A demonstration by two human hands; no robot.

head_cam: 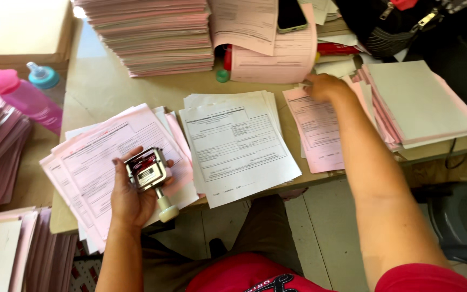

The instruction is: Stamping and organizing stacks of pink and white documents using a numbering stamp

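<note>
Stamp [149,176], a metal-framed hand stamp with a pale knob handle, lies in the left hand [131,197], tipped on its side so that its printing face turns up toward the camera and its handle points down toward the near right, off the table edge. The fingers of that hand are curled round the frame, grasping it from below and from the left, with the thumb along the near side. Its long axis runs from the far left to the near right, so the face would have to be rolled over before it could meet paper. Just under and behind it is a fanned pile of pink forms [98,162], the nearest sheets to the stamp. To the right of these lies a stack of white forms [233,146], and farther right a single pink form [317,130] on which the right hand [322,86] rests, fingers spread flat and released, pressing or sliding the sheet, holding nothing. That hand is well apart from the stamp. Beyond it sits a grey-topped stack [417,103]; at the far side a tall pile of pink paper [152,38] rises, and a pink bottle [25,97] stands at the left beside the table [109,86].
</note>
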